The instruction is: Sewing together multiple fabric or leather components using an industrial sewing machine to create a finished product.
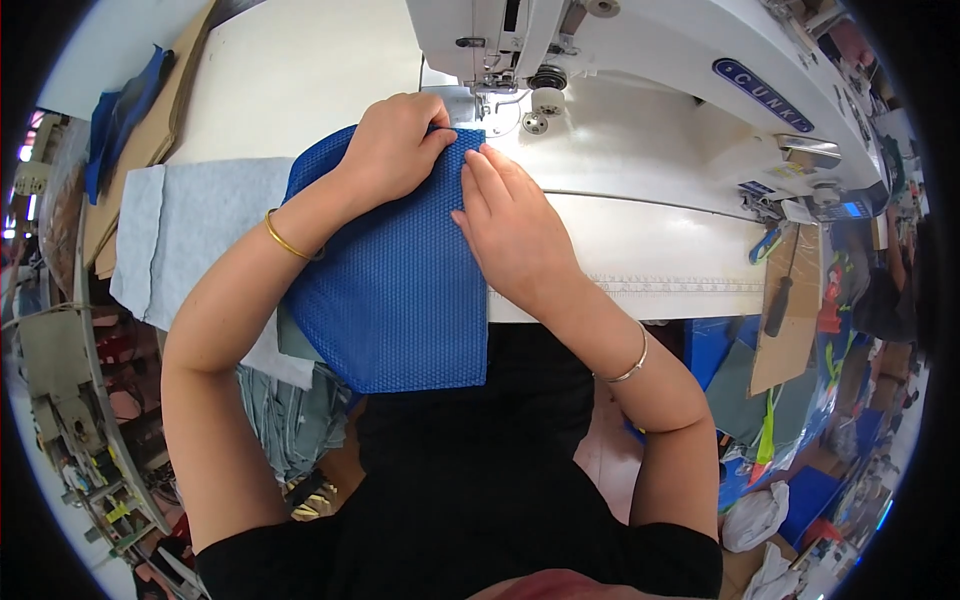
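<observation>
A blue textured fabric piece [400, 280] lies on the white sewing table, its lower part hanging over the front edge. Its upper right corner is close to the needle and presser foot [483, 105] of a white sewing machine [640, 110]. My left hand [400, 145] pinches the fabric near its top edge, thumb and fingers closed on it. Flat along the fabric's right edge rests my right hand [515, 220], fingers stretched out and pointing toward the needle. Pale grey fabric [205, 230] lies to the left, partly under the blue piece.
A screwdriver [782, 300] lies on cardboard at the table's right end, near small blue snips [765, 245]. Folded grey-green cloth [290, 420] hangs below the table at left. Cardboard sheets [160, 130] lean at the far left. A plastic bag [755, 517] sits low on the right.
</observation>
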### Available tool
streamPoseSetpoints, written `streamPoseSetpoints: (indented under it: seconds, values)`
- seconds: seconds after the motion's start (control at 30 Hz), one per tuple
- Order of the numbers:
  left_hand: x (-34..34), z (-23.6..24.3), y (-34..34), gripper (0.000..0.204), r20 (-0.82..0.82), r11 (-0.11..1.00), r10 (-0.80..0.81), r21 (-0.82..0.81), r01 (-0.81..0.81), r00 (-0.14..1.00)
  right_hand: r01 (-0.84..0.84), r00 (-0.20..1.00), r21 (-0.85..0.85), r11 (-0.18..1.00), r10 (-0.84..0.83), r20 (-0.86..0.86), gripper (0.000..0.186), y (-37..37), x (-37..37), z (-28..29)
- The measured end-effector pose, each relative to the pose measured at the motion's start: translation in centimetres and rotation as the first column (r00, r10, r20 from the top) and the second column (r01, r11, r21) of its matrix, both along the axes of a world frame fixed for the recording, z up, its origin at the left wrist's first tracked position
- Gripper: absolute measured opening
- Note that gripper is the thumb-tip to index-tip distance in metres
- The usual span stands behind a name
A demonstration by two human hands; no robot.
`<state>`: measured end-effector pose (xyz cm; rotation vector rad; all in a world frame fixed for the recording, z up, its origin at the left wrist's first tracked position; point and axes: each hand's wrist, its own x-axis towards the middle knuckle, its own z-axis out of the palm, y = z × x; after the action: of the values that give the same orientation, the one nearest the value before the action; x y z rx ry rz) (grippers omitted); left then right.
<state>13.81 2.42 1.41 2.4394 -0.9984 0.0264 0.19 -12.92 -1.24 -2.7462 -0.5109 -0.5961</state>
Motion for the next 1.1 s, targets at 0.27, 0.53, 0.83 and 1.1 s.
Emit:
streamPoseSetpoints:
  seconds: [0.27, 0.53, 0.83, 1.1]
  values:
    - [0.19, -0.23, 0.01, 0.017, 0.013, 1.0, -0.012, -0.026, 0.012, 1.0, 0.004, 1.0, 0.04, 0.999, -0.005, 0.018, 0.048, -0.13, 0.07, -0.14]
    - [0.08, -0.26, -0.26, 0.018, 0.048, 1.0, -0.005, -0.015, 0.005, 0.999, -0.026, 0.999, 0.038, 0.999, 0.025, 0.029, 0.049, -0.27, 0.25, -0.41]
    - [0.07, -0.46, -0.35, 0.018, 0.057, 1.0, 0.002, -0.002, -0.002, 0.998, 0.008, 1.0, 0.008, 1.0, -0.008, -0.017, 0.048, -0.14, 0.02, -0.32]
    - [0.38, -0.57, 0.31, 0.017, 0.032, 1.0, -0.019, 0.026, 0.018, 0.999, -0.024, 0.999, -0.071, 0.997, 0.022, -0.034, 0.051, -0.05, 0.4, -0.27]
